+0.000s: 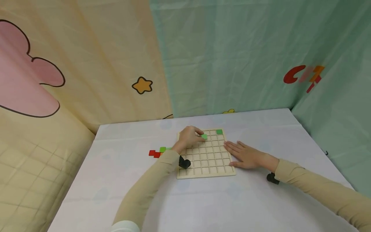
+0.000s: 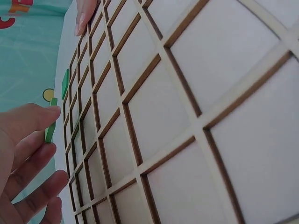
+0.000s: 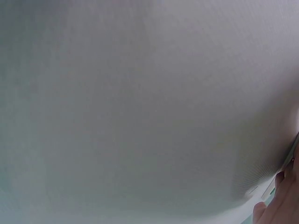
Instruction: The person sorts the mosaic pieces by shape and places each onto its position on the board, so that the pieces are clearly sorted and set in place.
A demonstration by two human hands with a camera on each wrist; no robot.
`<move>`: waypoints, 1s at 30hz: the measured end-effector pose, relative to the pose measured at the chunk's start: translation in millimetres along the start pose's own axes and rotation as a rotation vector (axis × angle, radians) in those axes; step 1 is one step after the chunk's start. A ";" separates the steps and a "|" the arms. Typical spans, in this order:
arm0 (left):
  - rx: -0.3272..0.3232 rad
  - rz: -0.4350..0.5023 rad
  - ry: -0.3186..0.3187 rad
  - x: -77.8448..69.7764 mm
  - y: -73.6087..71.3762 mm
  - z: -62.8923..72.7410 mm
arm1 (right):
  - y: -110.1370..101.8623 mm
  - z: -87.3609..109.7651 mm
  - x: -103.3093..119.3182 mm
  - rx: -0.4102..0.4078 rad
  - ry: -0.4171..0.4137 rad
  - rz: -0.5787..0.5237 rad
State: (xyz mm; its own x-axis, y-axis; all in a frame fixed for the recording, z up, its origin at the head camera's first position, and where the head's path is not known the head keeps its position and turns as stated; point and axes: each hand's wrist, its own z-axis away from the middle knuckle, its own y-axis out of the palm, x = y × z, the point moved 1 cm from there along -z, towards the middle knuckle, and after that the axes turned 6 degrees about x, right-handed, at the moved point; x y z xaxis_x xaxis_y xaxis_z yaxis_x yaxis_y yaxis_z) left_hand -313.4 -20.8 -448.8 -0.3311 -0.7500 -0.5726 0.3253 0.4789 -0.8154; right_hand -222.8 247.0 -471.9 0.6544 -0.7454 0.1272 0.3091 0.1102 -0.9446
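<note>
Between thumb and fingers, my left hand pinches a light green square tile over the far part of a wooden grid board. The left wrist view shows that tile on edge at the fingertips, the other fingers loosely bent. A darker green tile lies in the board's far right corner cell. My right hand lies flat with its fingers spread, fingertips at the board's right edge. Only part of the right hand shows in the right wrist view, at the lower right.
Left of the board lie red tiles and a yellow-green tile, with more partly hidden behind the left forearm. A white cloth covers the table. Printed curtains hang behind and at the sides.
</note>
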 end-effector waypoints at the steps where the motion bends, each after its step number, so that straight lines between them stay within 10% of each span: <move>1: 0.001 0.000 0.000 -1.2 1.1 -1.4 | 0.3 -0.3 0.2 0.005 0.004 0.003; 30: -0.010 -0.024 0.001 -21.9 16.6 -40.5 | -5.0 1.9 5.7 -0.001 0.000 -0.002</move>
State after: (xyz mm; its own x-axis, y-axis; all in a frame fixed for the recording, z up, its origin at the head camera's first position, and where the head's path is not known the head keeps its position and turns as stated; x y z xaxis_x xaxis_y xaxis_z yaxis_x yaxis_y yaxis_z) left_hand -336.6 22.1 -453.2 -0.3398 -0.7609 -0.5528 0.3086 0.4650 -0.8298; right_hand -219.3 243.5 -465.8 0.6536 -0.7457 0.1291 0.3098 0.1080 -0.9446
